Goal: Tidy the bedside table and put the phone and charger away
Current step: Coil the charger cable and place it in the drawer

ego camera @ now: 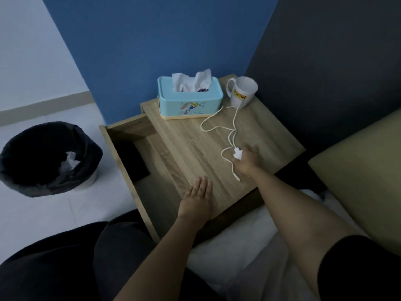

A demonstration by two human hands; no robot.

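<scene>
Under the right hand (245,160), whose fingers close on the white charger plug (237,153), the cable (217,124) trails away toward the mug (243,92). Left hand (198,197) lies spread flat on the tabletop (186,153). Beyond it a dark slab, likely the phone (132,159), already sits in the open drawer (123,135); charger remains. Tissue box (189,97) stands clear.

one head-worn view looks steeply down, close over the bedside table (195,135) and forearms
</scene>
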